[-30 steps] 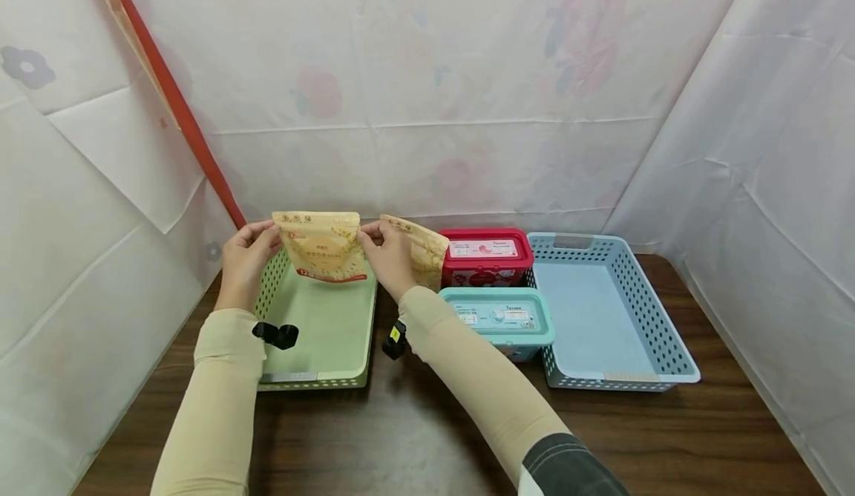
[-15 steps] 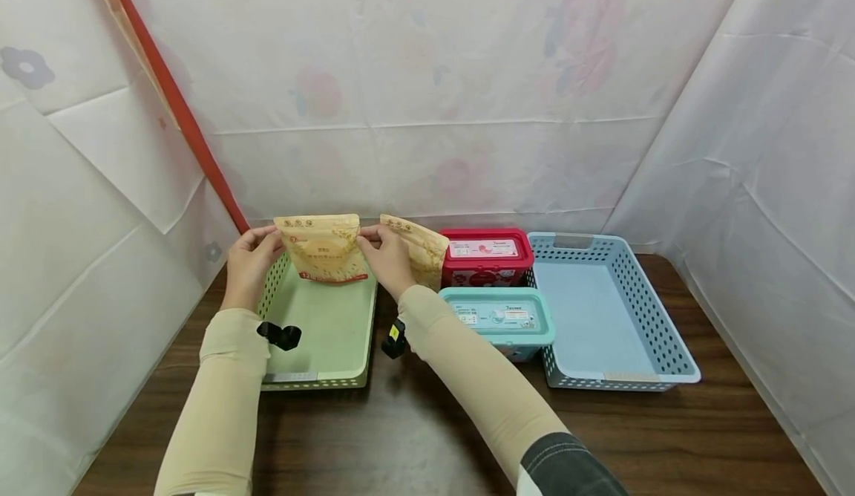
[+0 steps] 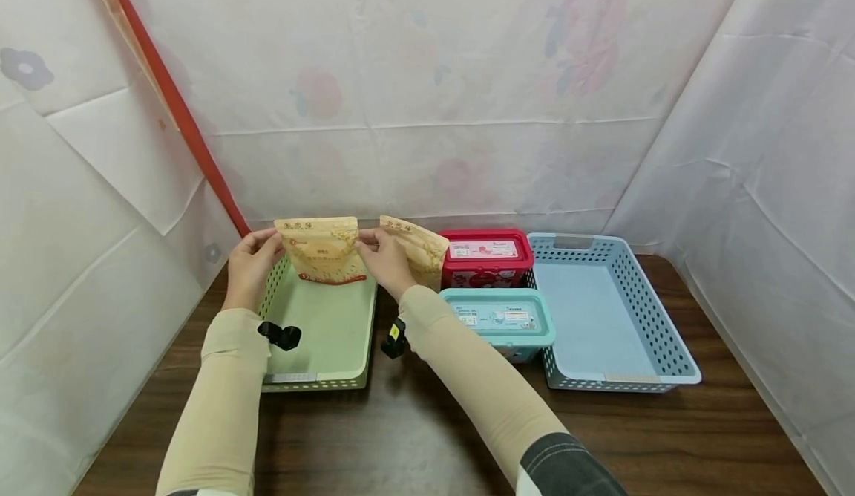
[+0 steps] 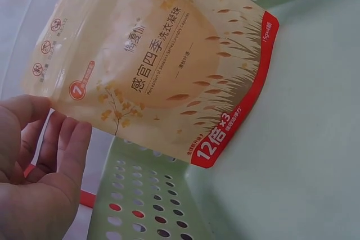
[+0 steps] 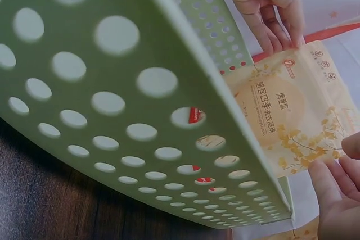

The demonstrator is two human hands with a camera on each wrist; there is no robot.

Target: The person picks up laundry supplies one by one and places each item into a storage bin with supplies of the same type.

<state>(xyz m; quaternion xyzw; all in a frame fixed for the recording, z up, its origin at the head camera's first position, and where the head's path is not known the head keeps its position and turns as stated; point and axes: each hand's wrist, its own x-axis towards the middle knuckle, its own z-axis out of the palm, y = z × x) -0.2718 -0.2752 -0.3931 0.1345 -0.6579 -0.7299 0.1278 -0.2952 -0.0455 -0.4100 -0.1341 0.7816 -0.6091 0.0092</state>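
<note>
Left hand and right hand pinch a yellow pouch, its bottom inside the green basket. A red box, teal box and second pouch, partly hidden by the right hand, separate it from the blue basket.

Your yellow pouch reading "感官四季洗衣凝珠", "Perception of Seasons Series Laundry Capsules", a circled 7, three round signs, "12倍×3" and "15g×4颗" along its red band, your red tub and teal tub with print mostly too small to read

Both arms forward, fingers in pinch
</note>
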